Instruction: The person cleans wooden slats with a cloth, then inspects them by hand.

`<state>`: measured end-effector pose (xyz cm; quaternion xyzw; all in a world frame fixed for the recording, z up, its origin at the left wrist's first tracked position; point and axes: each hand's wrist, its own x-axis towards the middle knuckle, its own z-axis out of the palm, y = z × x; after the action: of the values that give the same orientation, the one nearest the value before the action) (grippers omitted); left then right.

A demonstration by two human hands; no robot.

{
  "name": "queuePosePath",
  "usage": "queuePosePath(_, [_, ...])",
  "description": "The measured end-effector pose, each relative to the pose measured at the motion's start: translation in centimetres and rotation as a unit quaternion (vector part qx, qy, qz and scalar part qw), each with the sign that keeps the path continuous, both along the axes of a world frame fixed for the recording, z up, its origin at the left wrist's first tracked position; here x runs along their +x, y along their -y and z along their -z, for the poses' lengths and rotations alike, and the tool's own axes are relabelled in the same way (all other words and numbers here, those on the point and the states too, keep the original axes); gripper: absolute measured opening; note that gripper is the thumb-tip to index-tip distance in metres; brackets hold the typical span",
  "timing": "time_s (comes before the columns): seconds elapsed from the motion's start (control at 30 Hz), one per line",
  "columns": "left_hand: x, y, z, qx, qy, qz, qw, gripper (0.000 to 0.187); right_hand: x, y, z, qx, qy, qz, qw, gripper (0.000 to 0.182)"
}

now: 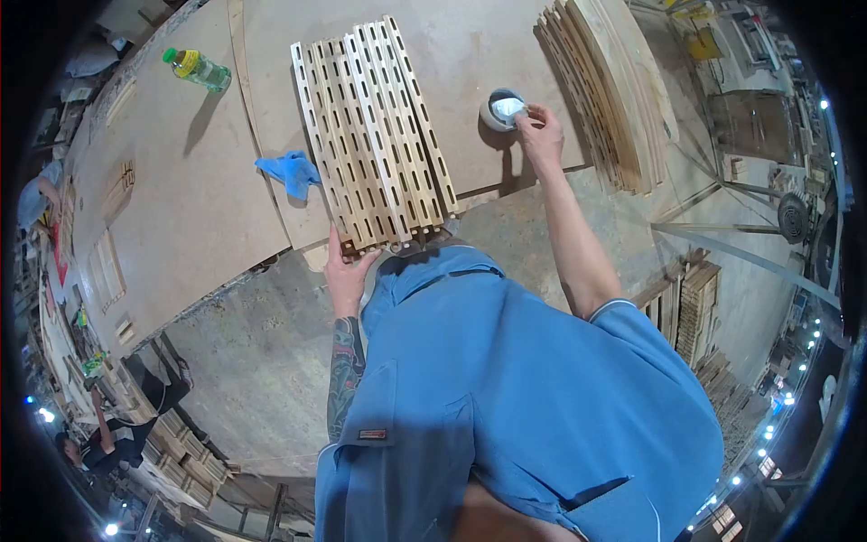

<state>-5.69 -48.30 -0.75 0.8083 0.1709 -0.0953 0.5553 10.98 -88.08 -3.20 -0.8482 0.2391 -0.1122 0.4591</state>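
A row of slotted wooden slats (375, 135) lies side by side on the workbench (181, 208). My left hand (346, 275) rests flat against the near end of these slats, fingers spread, holding nothing. My right hand (540, 131) reaches out to a small white tub (502, 110) on the bench, its fingertips at the tub's rim, pinching something small and pale that I cannot make out. A blue cloth (291, 172) lies crumpled just left of the slats.
A second stack of slotted slats (605, 90) leans at the bench's right side. A green bottle with a yellow cap (199, 70) lies at the far left. Wood stacks (695, 312) stand on the floor at right. Another person (113, 443) works at lower left.
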Motion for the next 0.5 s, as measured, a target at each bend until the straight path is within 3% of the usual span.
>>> queuePosePath(0.2, [-0.2, -0.7, 0.3, 0.007, 0.030, 0.017, 0.999, 0.099, 0.7, -1.1, -0.1, -0.069, -0.078, 0.054, 0.993, 0.032])
queuePosePath(0.3, [-0.6, -1.8, -2.4, 0.184, 0.048, 0.069, 0.979, 0.098, 1.7, 0.8, 3.2, -0.266, 0.097, 0.021, 0.959, 0.027])
queuePosePath(0.37, [-0.5, -2.5, -4.5, 0.209, 0.075, 0.050, 0.974, 0.096, 1.9, -1.1, -0.2, -0.196, 0.166, 0.014, 0.966, 0.022])
queuePosePath(0.4, [-0.4, -2.8, -4.9, 0.216, 0.117, 0.043, 0.968, 0.096, 1.6, -2.8, -3.7, -0.106, 0.103, 0.012, 0.989, 0.019])
queuePosePath(0.5, [2.3, -2.0, -7.3, 0.183, 0.195, 0.062, 0.962, 0.092, 1.2, -4.3, -8.3, -0.060, 0.096, -0.061, 0.992, 0.019])
